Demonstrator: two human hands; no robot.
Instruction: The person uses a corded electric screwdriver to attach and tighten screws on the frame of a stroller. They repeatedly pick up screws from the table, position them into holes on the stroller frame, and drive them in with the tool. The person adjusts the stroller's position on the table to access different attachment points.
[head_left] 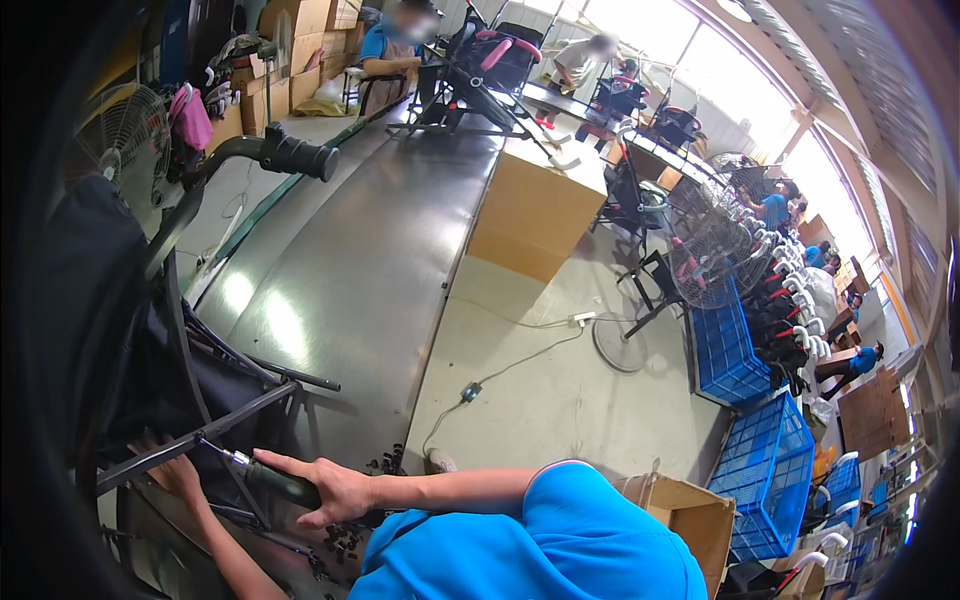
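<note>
A black stroller frame [235, 418] with dark fabric lies on the metal bench at the left. In my right hand [345, 491] is a dark-handled power screwdriver [285, 484], its fingers closed round the body and the index finger stretched along it. The driver's thin bit reaches a joint on the slanting frame tube. My left hand [176, 474] is at the same tube, left of the bit, with its fingers around the tube and partly hidden by it. Small black plastic parts [343, 541] lie scattered on the bench beneath my right wrist.
The shiny metal bench [370, 260] runs away from me, with another stroller [485, 75] at its far end. A cardboard box [535, 210] stands beside it. Cables, a floor fan [710, 265] and blue crates [765, 470] are on the right. Co-workers sit farther off.
</note>
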